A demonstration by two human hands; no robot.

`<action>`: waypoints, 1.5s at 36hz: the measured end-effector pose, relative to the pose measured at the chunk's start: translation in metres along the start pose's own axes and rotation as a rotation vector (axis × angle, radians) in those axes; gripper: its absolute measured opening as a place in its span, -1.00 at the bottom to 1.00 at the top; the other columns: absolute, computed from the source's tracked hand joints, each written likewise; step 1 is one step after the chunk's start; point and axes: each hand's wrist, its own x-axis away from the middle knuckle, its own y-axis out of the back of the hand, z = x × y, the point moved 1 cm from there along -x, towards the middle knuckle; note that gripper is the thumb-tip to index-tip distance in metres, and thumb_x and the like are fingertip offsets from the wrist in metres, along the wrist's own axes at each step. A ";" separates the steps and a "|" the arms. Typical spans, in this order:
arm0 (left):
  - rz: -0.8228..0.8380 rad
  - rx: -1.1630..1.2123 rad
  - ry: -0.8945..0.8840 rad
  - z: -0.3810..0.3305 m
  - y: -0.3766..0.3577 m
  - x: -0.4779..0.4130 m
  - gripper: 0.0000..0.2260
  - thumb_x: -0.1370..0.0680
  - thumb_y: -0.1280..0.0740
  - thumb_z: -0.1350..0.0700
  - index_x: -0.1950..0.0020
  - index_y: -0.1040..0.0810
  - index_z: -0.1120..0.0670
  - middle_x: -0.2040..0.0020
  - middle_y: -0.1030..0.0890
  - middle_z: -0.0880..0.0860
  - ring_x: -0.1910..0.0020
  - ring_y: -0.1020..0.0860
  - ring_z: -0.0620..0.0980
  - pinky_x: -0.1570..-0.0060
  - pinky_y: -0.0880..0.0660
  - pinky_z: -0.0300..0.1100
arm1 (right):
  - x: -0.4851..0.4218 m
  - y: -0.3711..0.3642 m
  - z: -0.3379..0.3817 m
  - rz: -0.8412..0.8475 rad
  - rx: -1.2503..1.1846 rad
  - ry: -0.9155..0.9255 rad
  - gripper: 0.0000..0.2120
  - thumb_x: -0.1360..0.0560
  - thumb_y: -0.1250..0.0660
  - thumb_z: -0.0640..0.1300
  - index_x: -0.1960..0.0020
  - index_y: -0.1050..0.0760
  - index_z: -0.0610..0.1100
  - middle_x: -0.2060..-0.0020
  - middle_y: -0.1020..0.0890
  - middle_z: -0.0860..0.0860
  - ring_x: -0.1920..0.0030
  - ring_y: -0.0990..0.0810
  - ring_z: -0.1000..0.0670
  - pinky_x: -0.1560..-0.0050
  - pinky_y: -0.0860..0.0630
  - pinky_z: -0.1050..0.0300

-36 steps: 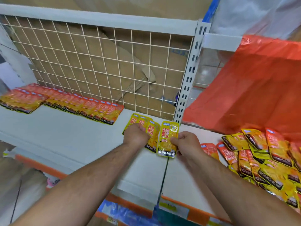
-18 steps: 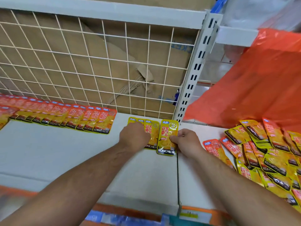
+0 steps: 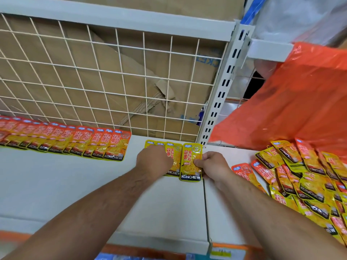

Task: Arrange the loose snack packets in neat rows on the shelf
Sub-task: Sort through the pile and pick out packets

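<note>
A packet (image 3: 191, 162) is pinched at its right edge by the right hand (image 3: 213, 166) and laid flat on the shelf (image 3: 75, 184), overlapping the right end of the yellow row (image 3: 171, 158). Its long axis is run front to back, KONCHEW end frontward. The left hand (image 3: 154, 162) is rested curled on that row; grip cannot be told. A pile (image 3: 309, 177) is heaped at right.

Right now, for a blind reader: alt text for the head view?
The right hand pinches a yellow packet ending a short row on a white shelf; the left hand rests on that row. Red packets line the left; a loose pile lies right.
</note>
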 end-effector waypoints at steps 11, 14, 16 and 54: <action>-0.119 -0.082 -0.072 0.009 0.009 0.008 -0.70 -0.54 -0.23 -0.17 -0.06 -0.51 0.03 0.00 -0.62 0.05 0.00 -0.59 0.12 0.15 -0.42 -0.14 | -0.009 -0.021 0.027 0.007 0.297 0.017 -0.74 -0.44 -0.45 -0.14 0.34 -0.43 -0.12 0.37 -0.64 -0.19 0.39 -0.58 -0.13 0.30 -0.57 0.01; -0.117 -0.053 -0.066 0.009 0.011 0.011 -0.75 -0.54 -0.22 -0.15 0.00 -0.47 0.02 0.01 -0.61 0.04 0.01 -0.59 0.11 0.16 -0.41 -0.14 | -0.009 -0.024 0.029 -0.067 0.454 0.037 -0.82 -0.39 -0.43 -0.07 0.28 -0.52 -0.14 0.33 -0.64 -0.10 0.27 -0.62 -0.10 0.33 -0.47 0.16; -0.117 -0.042 -0.065 0.011 0.012 0.012 -0.79 -0.55 -0.22 -0.13 0.06 -0.41 0.01 0.01 -0.61 0.05 0.00 -0.59 0.12 0.13 -0.42 -0.14 | -0.009 -0.026 0.030 -0.094 0.524 0.050 -0.84 -0.38 -0.40 -0.04 0.21 -0.52 -0.13 0.28 -0.59 -0.04 0.21 -0.60 -0.10 0.28 -0.42 0.19; -0.027 -0.026 -0.686 -0.045 -0.023 0.046 -0.45 -0.43 -0.12 -0.21 -0.34 -0.47 -0.01 -0.34 -0.48 0.00 -0.36 -0.36 0.08 -0.32 -0.31 -0.03 | 0.075 0.018 -0.044 -0.355 1.095 0.305 -0.49 -0.39 -0.11 0.22 -0.20 -0.49 -0.02 -0.16 -0.57 -0.04 -0.21 -0.50 -0.15 -0.11 -0.52 -0.08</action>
